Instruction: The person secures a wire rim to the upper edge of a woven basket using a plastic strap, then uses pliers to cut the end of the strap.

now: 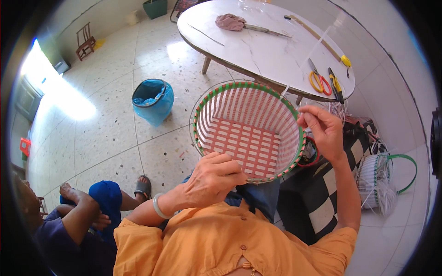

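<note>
A woven basket (244, 140) of red and white strips, its rim wrapped in green and red, rests tilted at my lap with its opening toward me. My left hand (214, 177), a pale bangle at its wrist, is closed over the near left rim. At the right rim my right hand (324, 131) has thumb and forefinger pinched together; whatever they hold is too small to make out. From the far right rim a thin white strip (299, 69) runs up across the table edge. A thin wire-like loop stands out around the basket's left side.
On the oval white table (248, 50) lie scissors (319, 78), pliers (336, 85), a cloth-wrapped blade (262, 30) and a long stick (322, 41). A blue-lined bin (154, 103) stands left. A person (83, 211) sits lower left. A white-green basket (377, 181) lies right, beside a checkered surface (317, 198).
</note>
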Demonstrator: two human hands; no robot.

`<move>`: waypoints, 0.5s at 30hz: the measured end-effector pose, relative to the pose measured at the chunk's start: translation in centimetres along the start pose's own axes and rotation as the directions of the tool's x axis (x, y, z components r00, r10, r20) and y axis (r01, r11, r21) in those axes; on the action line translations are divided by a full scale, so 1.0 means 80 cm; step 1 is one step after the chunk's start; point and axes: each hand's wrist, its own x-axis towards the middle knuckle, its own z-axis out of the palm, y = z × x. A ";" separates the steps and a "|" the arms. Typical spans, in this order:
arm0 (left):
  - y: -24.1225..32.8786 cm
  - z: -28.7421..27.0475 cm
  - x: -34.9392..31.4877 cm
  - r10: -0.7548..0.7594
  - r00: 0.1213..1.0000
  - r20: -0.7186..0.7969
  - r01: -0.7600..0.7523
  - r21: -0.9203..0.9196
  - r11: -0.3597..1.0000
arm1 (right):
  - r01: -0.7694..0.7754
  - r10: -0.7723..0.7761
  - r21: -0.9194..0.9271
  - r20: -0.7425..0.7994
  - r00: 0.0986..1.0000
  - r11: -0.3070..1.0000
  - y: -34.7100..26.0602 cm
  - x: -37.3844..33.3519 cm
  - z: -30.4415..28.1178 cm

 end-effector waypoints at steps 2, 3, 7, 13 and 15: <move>-0.002 0.001 0.000 -0.010 1.000 0.001 0.010 -0.016 1.000 | -0.067 0.067 0.130 0.006 0.998 0.989 -0.004 -0.021 0.011; -0.003 0.001 0.000 -0.014 1.000 0.005 0.014 -0.020 1.000 | -0.073 0.072 0.132 0.007 0.997 0.989 -0.009 -0.029 0.016; -0.003 0.000 0.005 -0.024 1.000 0.017 0.024 -0.026 0.999 | 0.159 -0.141 -0.109 0.160 0.977 0.981 -0.028 -0.053 0.034; -0.008 0.003 0.001 -0.038 0.999 0.016 0.039 -0.028 0.999 | 0.354 -0.309 -0.108 0.300 0.903 0.929 -0.042 -0.075 0.069; -0.005 0.002 0.001 -0.049 0.998 0.028 0.050 -0.033 0.998 | 0.354 -0.315 -0.108 0.273 0.909 0.929 -0.039 -0.082 0.076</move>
